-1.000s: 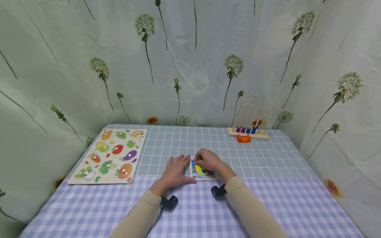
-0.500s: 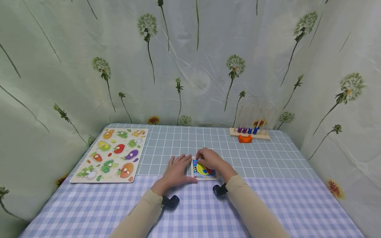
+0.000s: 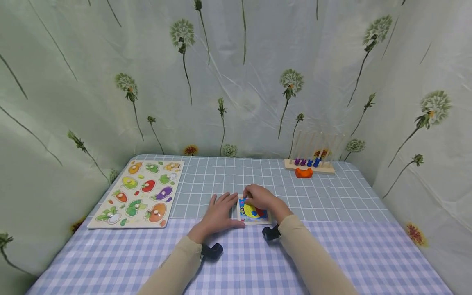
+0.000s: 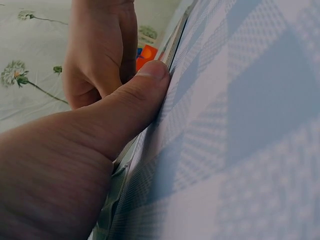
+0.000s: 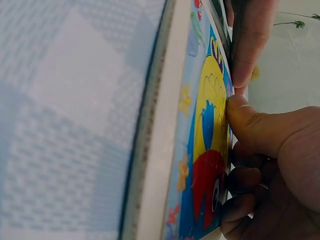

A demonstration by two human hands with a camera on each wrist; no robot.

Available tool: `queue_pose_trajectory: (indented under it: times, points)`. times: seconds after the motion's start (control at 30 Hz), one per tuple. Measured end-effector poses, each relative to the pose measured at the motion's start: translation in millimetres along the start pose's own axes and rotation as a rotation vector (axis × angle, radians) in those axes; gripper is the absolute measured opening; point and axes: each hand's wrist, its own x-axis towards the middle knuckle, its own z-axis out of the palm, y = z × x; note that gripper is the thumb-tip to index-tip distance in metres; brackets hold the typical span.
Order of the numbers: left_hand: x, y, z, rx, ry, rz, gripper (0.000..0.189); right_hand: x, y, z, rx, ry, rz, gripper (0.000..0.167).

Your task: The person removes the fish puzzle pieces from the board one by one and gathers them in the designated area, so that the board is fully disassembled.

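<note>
A small square fish puzzle (image 3: 252, 211) with a pale wooden frame lies before the person; its yellow and red fish shows in the right wrist view. The left hand (image 3: 218, 214) rests along the puzzle's left side, fingers straight and spread, with its thumb (image 4: 142, 87) at the near left corner. Over the far left part of the puzzle is the right hand (image 3: 259, 198), its fingers curled. That hand's thumb (image 5: 245, 112) meets the puzzle's surface close to a fingertip (image 5: 244, 72) of the left hand. I cannot tell whether the right hand pinches a piece.
A large vegetable knob puzzle (image 3: 138, 196) lies on the left. At the back right stands a wooden peg rack (image 3: 313, 167) with purple and blue pieces, an orange piece (image 3: 304, 173) before it. A floral curtain (image 3: 254, 102) surrounds the table.
The head view has shifted slightly. Both hands stay at the fish puzzle in nearly the same pose, and the other objects have not moved.
</note>
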Motion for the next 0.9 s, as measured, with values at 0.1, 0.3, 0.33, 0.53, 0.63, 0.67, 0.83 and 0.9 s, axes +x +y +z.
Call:
queue_pose_trajectory:
  times: [0.1, 0.3, 0.33, 0.53, 0.63, 0.67, 0.83, 0.9]
  points:
    - [0.8, -0.4, 0.3, 0.002, 0.004, 0.002, 0.098, 0.3, 0.5, 0.1, 0.002, -0.005, 0.004, 0.011]
    - [1.2, -1.4, 0.9, 0.003, 0.007, 0.006, 0.098, 0.6, 1.4, 0.8, -0.006, -0.018, 0.008, 0.013]
    - [1.1, -1.5, 1.1, 0.004, 0.006, 0.006, 0.098, 0.7, 1.5, 0.8, -0.007, -0.02, 0.006, 0.013]
    - [0.8, -1.8, 1.4, 0.008, 0.004, 0.007, 0.098, 2.0, 1.9, 1.7, -0.014, -0.023, 0.016, 0.013]
    - [0.8, -1.7, 1.2, 0.004, 0.006, 0.006, 0.098, 2.4, 2.7, 2.4, -0.021, -0.018, 0.019, 0.014]
    - [0.7, -1.6, 1.1, 0.003, 0.006, 0.006, 0.098, 2.4, 2.9, 2.5, -0.024, -0.017, 0.018, 0.014]
    - [0.1, -0.8, 0.4, 0.006, 0.006, 0.009, 0.098, 2.1, 3.3, 2.8, -0.027, -0.018, 0.008, 0.014]
    - [-0.1, -0.6, 0.3, 0.002, 0.009, 0.015, 0.098, 2.2, 3.3, 2.7, -0.028, -0.02, 0.003, 0.014]
